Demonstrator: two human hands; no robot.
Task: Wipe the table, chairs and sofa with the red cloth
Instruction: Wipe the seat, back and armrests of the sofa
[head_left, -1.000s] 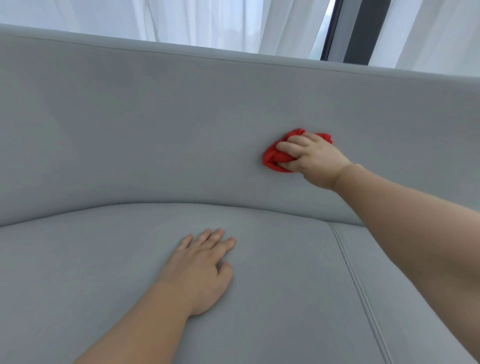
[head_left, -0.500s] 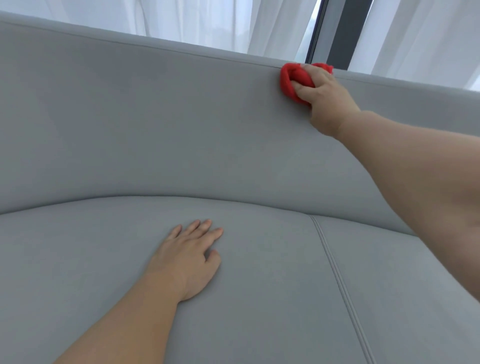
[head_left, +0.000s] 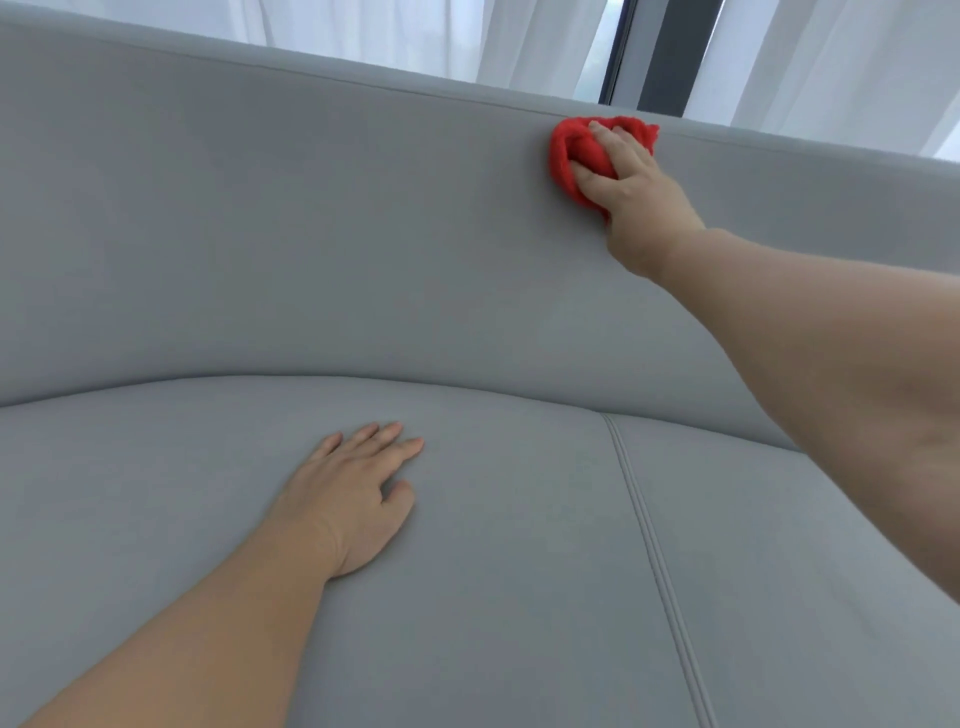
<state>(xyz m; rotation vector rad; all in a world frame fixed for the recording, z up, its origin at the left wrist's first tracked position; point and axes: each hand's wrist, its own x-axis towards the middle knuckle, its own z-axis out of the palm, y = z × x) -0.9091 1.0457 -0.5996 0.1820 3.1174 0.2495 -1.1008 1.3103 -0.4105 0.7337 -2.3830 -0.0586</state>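
Observation:
A grey sofa (head_left: 311, 249) fills the view, its backrest above and its seat cushion below. My right hand (head_left: 631, 192) grips a bunched red cloth (head_left: 569, 156) and presses it against the backrest just under the top edge, right of centre. My left hand (head_left: 353, 499) lies flat on the seat cushion with its fingers straight, holding nothing.
A stitched seam (head_left: 644, 530) runs down the seat cushion to the right of my left hand. Behind the sofa hang white curtains (head_left: 415, 31) and a dark window frame (head_left: 670, 52).
My right hand swept the red cloth up the backrest from its middle to the top edge, then came slightly down. My left hand stayed flat on the seat.

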